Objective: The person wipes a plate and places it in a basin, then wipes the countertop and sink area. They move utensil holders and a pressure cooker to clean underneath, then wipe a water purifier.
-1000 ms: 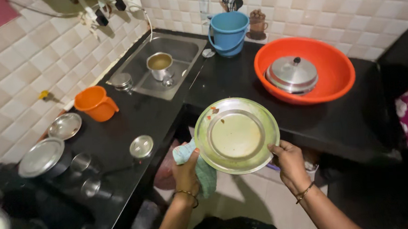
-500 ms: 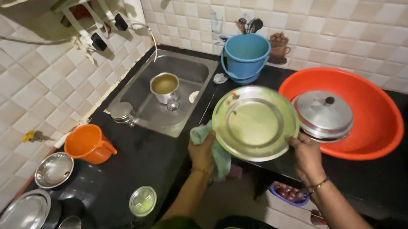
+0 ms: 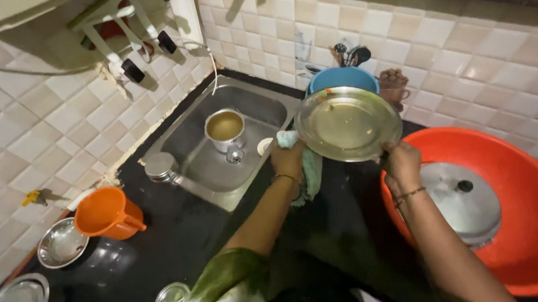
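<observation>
1. Our round orange plastic basin (image 3: 522,216) sits right of us.
2. We hold the round steel plate (image 3: 348,122) tilted above the black counter (image 3: 181,237), beside the sink.
3. Our right hand (image 3: 400,161) clamps its lower edge.
4. Our left hand (image 3: 289,159) presses a green cloth (image 3: 310,167) behind its left edge.

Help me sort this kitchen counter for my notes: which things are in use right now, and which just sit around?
In use: round steel plate, held by left hand and right hand; pale green cloth in the left hand.

Lying about: orange plastic jug, steel pot in sink, red plastic tub, blue bucket.
</observation>
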